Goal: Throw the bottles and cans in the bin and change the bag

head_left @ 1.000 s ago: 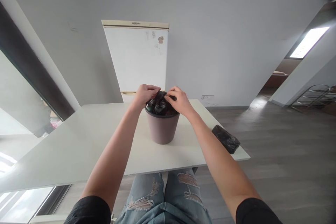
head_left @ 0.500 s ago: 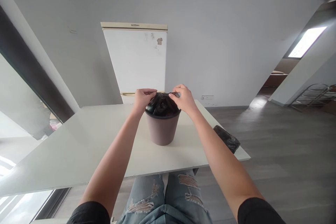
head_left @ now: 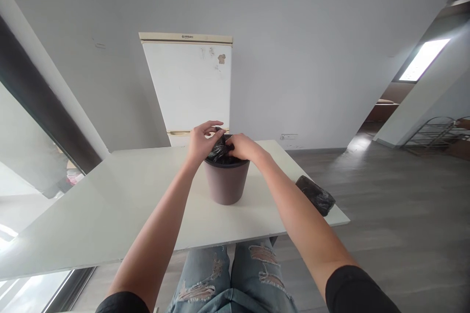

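On the white, flat table [head_left: 121, 210], a black plastic bundle [head_left: 316, 195] lies near right. Left of it stands a mauve, tapered bin [head_left: 226, 183], upright. In its mouth, the glossy black plastic bag [head_left: 219, 154], stretched between both hands half a second earlier, is now bunched; judged as gathering. Left hand [head_left: 201, 142] fingers pinch it; right hand [head_left: 243, 146] fingers touch it, closure undetermined.

Pale gray wall [head_left: 293, 58], 1 scuffed white refrigerator [head_left: 187, 88], gray floor [head_left: 385, 190], bright window [head_left: 425, 60] at right, metal rack [head_left: 433, 133] below
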`<state>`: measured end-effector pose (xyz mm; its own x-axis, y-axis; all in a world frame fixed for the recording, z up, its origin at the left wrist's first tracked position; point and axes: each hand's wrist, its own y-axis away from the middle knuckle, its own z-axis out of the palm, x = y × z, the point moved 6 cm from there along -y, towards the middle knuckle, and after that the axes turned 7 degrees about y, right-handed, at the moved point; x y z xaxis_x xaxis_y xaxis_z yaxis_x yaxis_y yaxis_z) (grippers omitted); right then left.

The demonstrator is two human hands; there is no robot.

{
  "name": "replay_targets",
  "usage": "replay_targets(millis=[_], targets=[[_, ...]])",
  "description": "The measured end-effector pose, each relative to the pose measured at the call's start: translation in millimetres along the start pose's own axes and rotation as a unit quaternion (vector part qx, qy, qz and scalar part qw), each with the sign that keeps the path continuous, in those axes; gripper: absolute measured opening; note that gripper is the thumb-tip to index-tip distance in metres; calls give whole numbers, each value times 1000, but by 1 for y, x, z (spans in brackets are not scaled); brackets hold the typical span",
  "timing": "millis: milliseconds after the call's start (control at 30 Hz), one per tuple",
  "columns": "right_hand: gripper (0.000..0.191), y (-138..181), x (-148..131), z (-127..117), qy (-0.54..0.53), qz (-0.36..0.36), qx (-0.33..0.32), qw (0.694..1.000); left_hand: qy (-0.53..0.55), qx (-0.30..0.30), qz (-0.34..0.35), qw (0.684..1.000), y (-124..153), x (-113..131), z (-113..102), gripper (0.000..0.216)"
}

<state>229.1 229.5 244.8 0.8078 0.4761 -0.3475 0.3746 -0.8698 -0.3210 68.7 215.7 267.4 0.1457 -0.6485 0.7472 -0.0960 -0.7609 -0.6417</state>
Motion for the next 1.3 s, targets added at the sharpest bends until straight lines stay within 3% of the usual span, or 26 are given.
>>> replay_targets(millis=[67,133,267,333,433,633,867,1000,1133,1300], targets=[[18,-7,2,1,-9,22,7,1000,-24,24,22,999,9,4,-2,24],[26,-10,3,-7,-37,28,56,997,-58,69,27,996,23,1,-7,24],[33,-14,-2,-29,-56,18,120,991,-76,136,-19,988,49,-19,-11,38],[38,-17,-5,-37,-35,12,131,991,-62,136,-57,987,56,-29,-10,49],[40,-20,-11,-44,-17,-6,130,991,-62,109,-112,986,58,-39,-5,48],[32,-28,-28,-29,-38,-89,71,993,-76,97,-159,980,55,-49,2,43],[26,-26,-7,-19,-136,-79,174,972,-73,118,-195,971,55,-54,-1,54],[17,-18,7,-19,-163,-55,185,968,-70,117,-216,967,54,-57,-3,56],[11,-10,8,-41,-208,-50,259,942,-60,127,-209,968,53,-60,-4,53],[5,2,-8,-91,-198,-82,341,915,-48,135,-160,977,53,-66,-4,47]])
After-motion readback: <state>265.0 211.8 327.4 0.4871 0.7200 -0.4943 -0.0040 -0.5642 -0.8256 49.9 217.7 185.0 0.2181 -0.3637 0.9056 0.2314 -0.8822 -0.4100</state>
